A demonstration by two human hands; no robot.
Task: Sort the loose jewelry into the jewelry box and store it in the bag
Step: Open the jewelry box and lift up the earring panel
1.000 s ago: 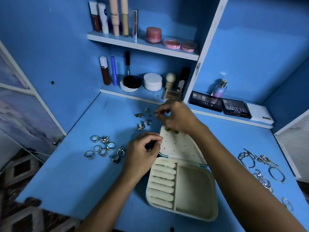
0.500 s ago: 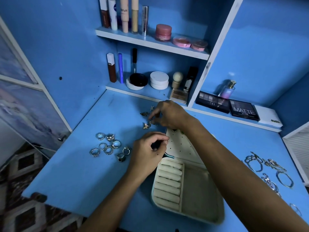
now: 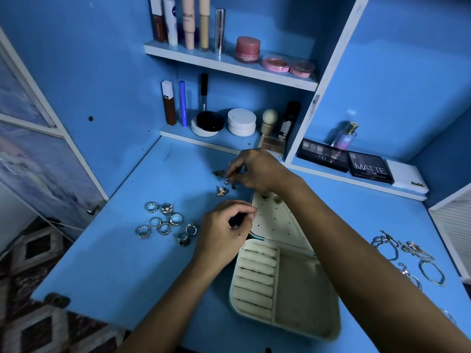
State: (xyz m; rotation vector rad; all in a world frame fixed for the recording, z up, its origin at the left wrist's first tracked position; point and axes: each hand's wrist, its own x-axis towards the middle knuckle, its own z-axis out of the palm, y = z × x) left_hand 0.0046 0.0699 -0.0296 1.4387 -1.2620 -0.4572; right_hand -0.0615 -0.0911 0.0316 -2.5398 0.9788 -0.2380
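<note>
Since the earlier frame our right hand (image 3: 257, 171) has dropped from above the lid to the scattered earrings (image 3: 226, 180) on the counter (image 3: 114, 263), where its fingertips now pinch among the small pieces; which one they hold we cannot tell. Our left hand (image 3: 224, 233) has stayed at the lid's left edge, fingers curled with thumb against forefinger, and whether it pinches something we cannot make out. We see the jewelry box (image 3: 285, 289) lying open near the counter's front edge, its perforated lid (image 3: 277, 225) tilted back with two green studs (image 3: 270, 198) pushed in near the top, its ring rolls (image 3: 254, 278) bare beside a plain compartment. One butterfly earring (image 3: 222, 191) lies apart, just below the right fingertips. Left of our left hand sits a cluster of silver rings (image 3: 165, 221). Far right, well apart from the box, bracelets (image 3: 413, 258) lie tangled. Behind, the shelves (image 3: 229, 67) carry tubes, jars and compacts, with eyeshadow palettes (image 3: 369, 168) at the right.
</note>
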